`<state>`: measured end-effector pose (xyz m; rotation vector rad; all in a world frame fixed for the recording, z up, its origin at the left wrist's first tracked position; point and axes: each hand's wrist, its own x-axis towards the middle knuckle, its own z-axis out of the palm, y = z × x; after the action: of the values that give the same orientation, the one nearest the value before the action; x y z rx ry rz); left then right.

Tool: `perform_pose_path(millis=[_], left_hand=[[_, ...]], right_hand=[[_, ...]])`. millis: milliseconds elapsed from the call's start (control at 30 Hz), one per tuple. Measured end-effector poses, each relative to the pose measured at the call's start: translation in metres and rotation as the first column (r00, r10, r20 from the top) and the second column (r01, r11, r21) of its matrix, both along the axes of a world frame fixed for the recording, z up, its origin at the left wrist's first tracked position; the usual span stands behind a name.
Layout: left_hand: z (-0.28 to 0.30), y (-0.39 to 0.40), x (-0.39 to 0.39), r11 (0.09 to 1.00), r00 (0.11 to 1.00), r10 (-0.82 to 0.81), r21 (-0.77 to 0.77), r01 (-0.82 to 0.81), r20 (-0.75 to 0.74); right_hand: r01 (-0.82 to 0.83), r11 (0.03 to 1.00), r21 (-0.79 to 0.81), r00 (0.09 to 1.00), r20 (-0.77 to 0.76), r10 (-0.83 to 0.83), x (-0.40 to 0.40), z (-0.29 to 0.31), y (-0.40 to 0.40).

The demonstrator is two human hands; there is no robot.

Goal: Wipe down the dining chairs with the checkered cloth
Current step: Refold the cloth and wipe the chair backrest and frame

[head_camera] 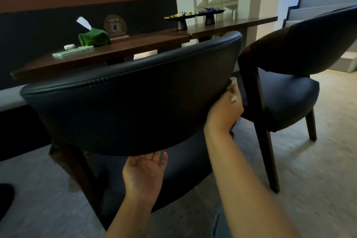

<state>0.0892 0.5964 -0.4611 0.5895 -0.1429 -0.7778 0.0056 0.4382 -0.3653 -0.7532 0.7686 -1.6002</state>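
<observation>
Dining chair (125,106) faces a wooden table (135,48) on pale floor (318,170).

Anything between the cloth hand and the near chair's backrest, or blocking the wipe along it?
Nothing visible. The right hand presses the cloth straight against the backrest at its right end. The left hand touches only its bottom edge, and the second chair stands apart.

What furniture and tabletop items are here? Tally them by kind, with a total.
Dark chairs: 2
Wooden tables: 2
Pedestal dishes: 2
Green tissue holder: 1
Round plaque: 1
Total: 8
</observation>
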Motion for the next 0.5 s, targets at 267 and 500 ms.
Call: perform_pose_path(millis=[267, 500], left_hand=[[0.001, 0.003, -0.001, 0.964, 0.991, 0.101, 0.239, -0.119, 0.086], [0.007, 0.003, 0.001, 0.997, 0.999, -0.003, 0.077, 0.000, 0.048]], right_hand=[[0.026, 0.858, -0.512, 0.924, -0.316, -0.216, 0.038, -0.043, 0.153], [0.044, 0.692, -0.720, 0.938, -0.209, -0.277, -0.004, -0.046, 0.118]])
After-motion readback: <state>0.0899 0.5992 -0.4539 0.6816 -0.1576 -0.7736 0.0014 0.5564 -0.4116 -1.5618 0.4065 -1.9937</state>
